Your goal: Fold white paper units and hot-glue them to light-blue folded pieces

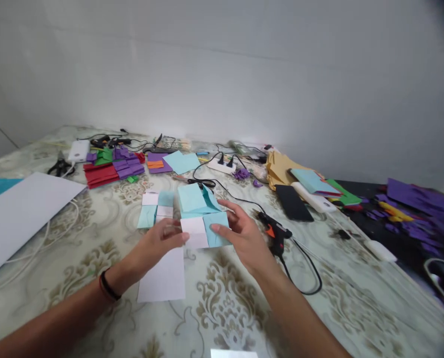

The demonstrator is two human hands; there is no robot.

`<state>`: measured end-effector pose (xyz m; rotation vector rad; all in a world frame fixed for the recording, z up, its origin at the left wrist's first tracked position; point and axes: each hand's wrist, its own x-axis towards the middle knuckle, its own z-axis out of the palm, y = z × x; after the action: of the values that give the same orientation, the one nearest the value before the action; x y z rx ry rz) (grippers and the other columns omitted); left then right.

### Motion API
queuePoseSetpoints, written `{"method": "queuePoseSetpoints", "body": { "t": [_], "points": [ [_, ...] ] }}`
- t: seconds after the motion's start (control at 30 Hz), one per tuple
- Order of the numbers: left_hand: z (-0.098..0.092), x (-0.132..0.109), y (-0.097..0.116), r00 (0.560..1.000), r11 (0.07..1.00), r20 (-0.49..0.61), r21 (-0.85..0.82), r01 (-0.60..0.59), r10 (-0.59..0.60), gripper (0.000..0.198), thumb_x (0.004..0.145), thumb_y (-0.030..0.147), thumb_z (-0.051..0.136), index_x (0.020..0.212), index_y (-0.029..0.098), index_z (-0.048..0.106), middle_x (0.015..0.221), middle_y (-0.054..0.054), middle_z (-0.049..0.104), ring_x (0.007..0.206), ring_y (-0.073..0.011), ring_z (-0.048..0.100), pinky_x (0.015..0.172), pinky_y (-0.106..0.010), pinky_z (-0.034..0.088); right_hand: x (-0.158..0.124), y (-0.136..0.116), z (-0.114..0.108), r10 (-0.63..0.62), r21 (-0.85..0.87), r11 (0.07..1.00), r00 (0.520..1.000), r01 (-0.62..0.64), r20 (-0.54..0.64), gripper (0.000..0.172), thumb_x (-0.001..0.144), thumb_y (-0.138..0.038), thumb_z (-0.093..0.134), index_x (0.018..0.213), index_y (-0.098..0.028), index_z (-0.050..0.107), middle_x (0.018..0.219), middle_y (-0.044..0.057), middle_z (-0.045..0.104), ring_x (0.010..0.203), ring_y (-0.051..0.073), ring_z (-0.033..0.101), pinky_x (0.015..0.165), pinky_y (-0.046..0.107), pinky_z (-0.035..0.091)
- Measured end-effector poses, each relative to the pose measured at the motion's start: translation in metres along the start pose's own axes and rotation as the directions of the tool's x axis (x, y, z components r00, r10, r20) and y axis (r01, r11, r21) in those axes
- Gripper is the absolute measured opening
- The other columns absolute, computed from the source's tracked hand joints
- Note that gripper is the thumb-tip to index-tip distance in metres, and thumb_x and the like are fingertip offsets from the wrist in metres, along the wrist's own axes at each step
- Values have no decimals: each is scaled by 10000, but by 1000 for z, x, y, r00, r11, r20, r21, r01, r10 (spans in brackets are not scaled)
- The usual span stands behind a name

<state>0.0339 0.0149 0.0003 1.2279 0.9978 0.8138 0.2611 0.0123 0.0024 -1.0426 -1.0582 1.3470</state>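
A piece made of light blue and white paper [194, 232] is held up between both hands, just above the table. My left hand [162, 238] pinches its white left edge with thumb and fingers. At the right, my right hand [244, 236] grips the blue part, thumb in front and fingers behind. Light blue folded paper [192, 199] stands at the piece's upper side, its right end partly open. Left of it lies another blue and white checkered piece [149, 199]. A white paper sheet [164, 278] lies below my left hand.
A black glue gun [277, 233] with its cable lies right of my right hand. Behind are a power strip [222, 165], scissors [201, 184] and red folded papers [100, 174]. A black phone [293, 202] and purple scraps [415, 199] are at the right; a large white board [28, 214] is at the left.
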Motion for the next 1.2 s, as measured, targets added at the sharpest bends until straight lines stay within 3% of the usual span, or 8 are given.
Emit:
{"method": "queuePoseSetpoints", "body": {
  "t": [0.1, 0.27, 0.37, 0.47, 0.57, 0.73, 0.97, 1.2],
  "points": [
    [-6, -2, 0, 985, 999, 168, -21, -43, 46, 342, 929, 485, 670, 1092, 185, 691, 1081, -79, 758, 1050, -257, 692, 962, -391, 531, -1, 3, 11, -28, 17, 999, 997, 27, 67, 668, 753, -315, 904, 1341, -292, 586, 967, -16, 677, 895, 167, 652, 790, 288, 539],
    [-13, -9, -16, 999, 981, 12, 190, -39, 37, 352, 952, 490, 617, 912, 156, 722, 820, -30, 720, 719, -177, 608, 639, -265, 467, -8, 28, 15, -6, -81, 997, 999, 3, -36, 791, 682, -345, 956, 1367, -360, 559, 1218, 15, 587, 1139, 197, 604, 917, 302, 530],
    [-11, -13, -22, 998, 975, 59, 216, -44, 32, 315, 972, 428, 587, 909, 156, 732, 834, -18, 706, 730, -157, 583, 661, -249, 455, -12, 37, 11, 183, -4, 983, 978, -185, -97, 896, 678, -448, 949, 1442, -378, 488, 1370, 46, 554, 1211, 228, 609, 892, 316, 545],
    [-8, -16, -20, 992, 979, 117, 192, -69, 47, 241, 965, 336, 595, 880, 153, 727, 790, 3, 669, 695, -126, 529, 636, -224, 429, -17, 37, 11, 447, 136, 885, 894, -446, 23, 965, 661, -500, 947, 1487, -316, 484, 1357, 98, 621, 1131, 271, 677, 839, 353, 567],
    [-8, -16, -15, 982, 975, 172, 187, -116, 84, 222, 961, 302, 608, 858, 149, 731, 775, 1, 652, 692, -121, 512, 641, -222, 435, -24, 35, 15, 529, 225, 809, 840, -543, 120, 938, 647, -422, 966, 1469, -282, 536, 1349, 109, 663, 1125, 288, 696, 924, 399, 566],
    [-10, -16, -13, 972, 971, 211, 190, -145, 104, 238, 982, 294, 604, 832, 157, 727, 750, 3, 630, 698, -122, 515, 658, -226, 450, -27, 31, 18, 482, 287, 807, 856, -516, 186, 913, 612, -328, 979, 1439, -300, 592, 1189, 67, 720, 985, 254, 716, 819, 369, 584],
    [-11, -14, -21, 987, 953, 152, 304, 3, -52, 276, 963, 366, 615, 837, 149, 729, 764, -19, 684, 696, -143, 554, 633, -244, 454, -19, 30, 12, 207, 171, 961, 976, -215, 65, 416, 725, -214, 920, 1091, -289, 736, 879, -37, 703, 738, 113, 629, 657, 216, 525],
    [-10, -11, -21, 968, 969, 144, 172, 178, -204, 327, 917, 454, 665, 955, 147, 768, 823, -54, 759, 727, -189, 655, 608, -262, 491, -22, 38, 14, 393, 127, 905, 913, -405, 110, 336, 691, -290, 943, 965, -217, 763, 915, 14, 787, 758, 165, 700, 714, 305, 574]
  ]
}}
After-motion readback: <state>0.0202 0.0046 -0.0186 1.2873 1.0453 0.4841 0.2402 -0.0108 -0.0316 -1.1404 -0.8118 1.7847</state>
